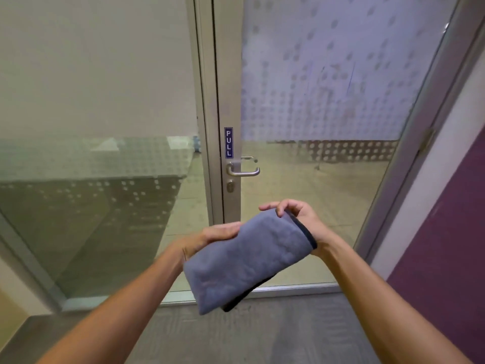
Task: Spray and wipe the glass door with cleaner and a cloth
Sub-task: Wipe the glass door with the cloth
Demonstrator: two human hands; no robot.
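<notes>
My right fingers (282, 207) curl down over the far end of the cloth (246, 258), pinching its upper corner against the palm, so the right hand (296, 222) is closed on the fabric. My left hand (215, 235) lies along the cloth's near-left edge with the fingers laid nearly flat and the thumb side on top; I see it pressing the fabric, but the cloth hides whether the underside fingers wrap it, so I call it a loose hold. The cloth is grey-blue, folded into a long pad with a dark border showing at the right end and under the lower edge. It slants from my right hand down toward the lower left, its free end hanging below my left wrist.

I take the handle (244, 170) as my mark. The cloth sits below it, apart from the door (315, 179) and not touching the glass. Just above the handle a blue PULL sign (228, 142) runs down the frame (231, 101), and just under it sits the lock (230, 186). Right of the handle the glass pane spreads out, dotted and hazy higher up, clearer lower down. Left of the handle is a fixed glass panel (91, 179). Far right of it stands a purple wall (446, 245). Below, past the door's bottom rail, is grey floor (288, 337).
</notes>
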